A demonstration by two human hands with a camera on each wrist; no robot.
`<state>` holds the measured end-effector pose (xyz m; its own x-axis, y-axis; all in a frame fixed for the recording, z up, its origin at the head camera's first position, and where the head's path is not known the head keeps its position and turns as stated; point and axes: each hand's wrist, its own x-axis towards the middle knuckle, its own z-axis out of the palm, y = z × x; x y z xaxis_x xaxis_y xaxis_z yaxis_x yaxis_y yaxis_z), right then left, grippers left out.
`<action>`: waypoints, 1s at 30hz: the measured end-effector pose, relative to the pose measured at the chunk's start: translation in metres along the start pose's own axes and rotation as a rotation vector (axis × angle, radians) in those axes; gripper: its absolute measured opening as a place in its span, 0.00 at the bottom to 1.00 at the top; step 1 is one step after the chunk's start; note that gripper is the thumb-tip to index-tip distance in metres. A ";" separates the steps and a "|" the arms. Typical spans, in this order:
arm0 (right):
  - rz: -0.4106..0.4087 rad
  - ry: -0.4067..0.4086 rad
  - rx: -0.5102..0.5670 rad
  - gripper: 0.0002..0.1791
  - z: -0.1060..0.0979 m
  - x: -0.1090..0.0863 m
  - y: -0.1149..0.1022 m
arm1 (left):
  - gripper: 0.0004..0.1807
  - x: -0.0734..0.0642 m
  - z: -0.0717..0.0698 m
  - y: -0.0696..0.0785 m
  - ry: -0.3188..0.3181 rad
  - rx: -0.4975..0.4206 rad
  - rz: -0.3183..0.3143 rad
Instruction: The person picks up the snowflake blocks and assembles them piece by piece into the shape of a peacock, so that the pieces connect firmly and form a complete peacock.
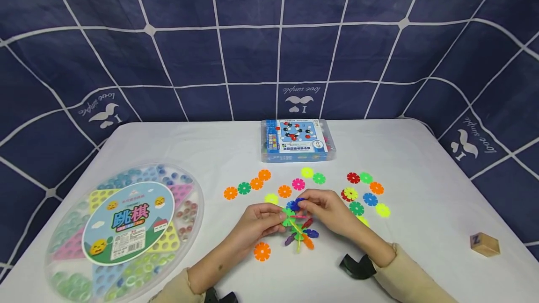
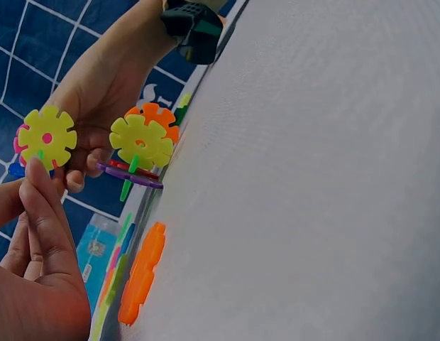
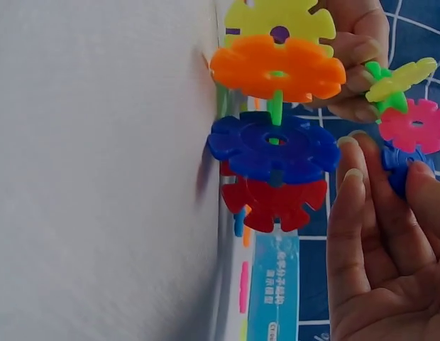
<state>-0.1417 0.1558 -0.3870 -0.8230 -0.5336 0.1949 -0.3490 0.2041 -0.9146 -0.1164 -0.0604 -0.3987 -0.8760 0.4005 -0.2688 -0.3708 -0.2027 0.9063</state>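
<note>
Between thumb and fingers my left hand (image 1: pixel 258 222) pinches a green notched plastic disc (image 1: pixel 288 217). My right hand (image 1: pixel 325 208) pinches a dark blue disc (image 3: pixel 402 168) close beside it. A pink disc (image 3: pixel 416 126) and a yellow disc (image 2: pixel 47 138) sit in the same small cluster, between the two hands. Just below the fingers is a second cluster of interlocked discs around a green one, with an orange disc (image 3: pixel 277 67), a blue disc (image 3: pixel 305 153), a red disc (image 3: pixel 277 202) and a purple disc (image 2: pixel 131 175) sticking out.
Loose discs lie around the hands, among them an orange disc (image 1: pixel 262 251) by the left wrist. A marble board game (image 1: pixel 198 228) covers the left side. Behind stands a clear-cased molecule kit (image 1: pixel 298 140). A wooden block (image 1: pixel 484 244) sits far right.
</note>
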 end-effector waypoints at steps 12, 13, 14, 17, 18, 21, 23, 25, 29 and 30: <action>0.156 0.033 -0.342 0.04 -0.034 0.000 0.013 | 0.10 0.000 0.000 0.001 0.019 -0.043 0.012; 0.179 0.008 -0.391 0.04 -0.038 -0.001 0.015 | 0.09 0.000 -0.001 0.001 0.016 -0.056 0.010; 0.195 -0.018 -0.427 0.04 -0.041 -0.002 0.017 | 0.08 0.001 -0.001 0.001 0.013 -0.068 0.009; 0.193 -0.051 -0.519 0.05 -0.046 -0.003 0.018 | 0.07 0.001 -0.002 0.001 0.012 -0.096 0.008; 0.181 -0.036 -0.538 0.06 -0.046 -0.003 0.016 | 0.07 0.002 -0.001 0.001 0.014 -0.101 0.010; 0.141 0.037 -0.513 0.12 -0.040 -0.004 0.005 | 0.08 0.002 0.002 0.000 0.022 -0.102 0.018; 0.134 0.057 -0.403 0.18 -0.031 -0.005 -0.006 | 0.09 0.003 0.005 0.000 0.019 -0.094 0.030; 0.132 0.041 -0.246 0.25 -0.018 -0.006 -0.013 | 0.09 0.003 0.009 0.000 0.009 -0.083 0.041; 0.193 0.028 0.040 0.28 0.003 -0.006 -0.019 | 0.11 0.003 0.013 0.000 -0.028 -0.035 0.069; 0.206 0.039 0.091 0.26 0.006 -0.007 -0.019 | 0.11 0.003 0.012 0.000 -0.037 -0.009 0.078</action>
<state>-0.1272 0.1509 -0.3730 -0.8900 -0.4558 0.0124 -0.1312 0.2298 -0.9643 -0.1149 -0.0482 -0.3953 -0.8904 0.4158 -0.1849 -0.3044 -0.2423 0.9212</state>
